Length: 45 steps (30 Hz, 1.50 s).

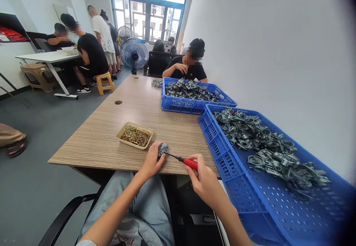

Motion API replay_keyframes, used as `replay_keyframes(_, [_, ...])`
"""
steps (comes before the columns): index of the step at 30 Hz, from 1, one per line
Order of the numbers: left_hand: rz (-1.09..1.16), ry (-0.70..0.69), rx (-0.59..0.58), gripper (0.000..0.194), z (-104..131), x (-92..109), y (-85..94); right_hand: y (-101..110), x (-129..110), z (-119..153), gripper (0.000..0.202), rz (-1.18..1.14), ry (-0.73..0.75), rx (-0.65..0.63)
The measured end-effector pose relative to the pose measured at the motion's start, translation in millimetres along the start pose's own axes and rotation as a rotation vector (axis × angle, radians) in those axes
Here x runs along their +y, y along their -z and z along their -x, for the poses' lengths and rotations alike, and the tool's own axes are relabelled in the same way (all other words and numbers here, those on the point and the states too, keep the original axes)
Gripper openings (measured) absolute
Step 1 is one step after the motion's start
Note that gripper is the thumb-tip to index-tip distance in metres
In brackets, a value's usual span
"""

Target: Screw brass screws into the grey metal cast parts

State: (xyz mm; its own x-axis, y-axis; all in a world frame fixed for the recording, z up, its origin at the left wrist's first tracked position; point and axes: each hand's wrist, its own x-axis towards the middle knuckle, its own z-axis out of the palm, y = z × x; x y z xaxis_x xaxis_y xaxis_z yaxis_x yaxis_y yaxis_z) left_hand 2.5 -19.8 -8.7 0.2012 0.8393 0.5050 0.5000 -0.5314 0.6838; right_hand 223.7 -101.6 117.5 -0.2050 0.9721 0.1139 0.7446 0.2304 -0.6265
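Note:
Near the table's front edge, my left hand (152, 160) is closed around a small grey metal carburetor (163, 148). My right hand (202, 177) grips the red handle of a screwdriver (190, 163). Its dark shaft points left, and the tip meets the carburetor, though the exact contact spot is too small to make out. Just beyond my left hand stands a cream plastic tray (119, 136) holding many small brass-coloured parts (135, 136).
To the right, a blue crate (230, 179) holds a heap of carburetors (258, 142). Another filled blue crate (180, 107) stands farther back, with a co-worker (186, 62) seated behind it. A fan (134, 55) and other people are in the background.

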Motion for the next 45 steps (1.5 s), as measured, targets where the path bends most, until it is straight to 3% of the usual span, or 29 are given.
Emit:
replay_keyframes(6, [0.002,-0.001,0.002,0.046,-0.5,0.6,0.2,0.8,-0.8,-3.4,0.021,0.165,-0.102,0.045])
replay_keyframes(13, [0.005,0.002,0.006,0.046,-0.2,-0.8,-0.6,-0.7,-1.5,-1.2,0.014,0.016,0.003,0.008])
replay_keyframes(20, [0.008,-0.005,0.009,0.046,-0.3,-0.1,-0.2,-3.3,2.1,-3.7,0.018,0.058,-0.092,0.039])
replay_keyframes(27, [0.005,-0.005,0.008,0.045,-0.1,0.4,-0.2,-1.7,-1.0,-2.4,0.015,0.004,-0.024,-0.003])
replay_keyframes(35, [-0.005,0.005,0.005,0.045,0.4,-0.5,0.0,-4.3,4.9,-4.5,0.018,0.028,-0.102,0.032])
replay_keyframes(45, [-0.006,0.002,0.010,0.045,1.0,-1.5,-0.6,-5.8,3.3,-1.1,0.014,-0.010,-0.010,0.009])
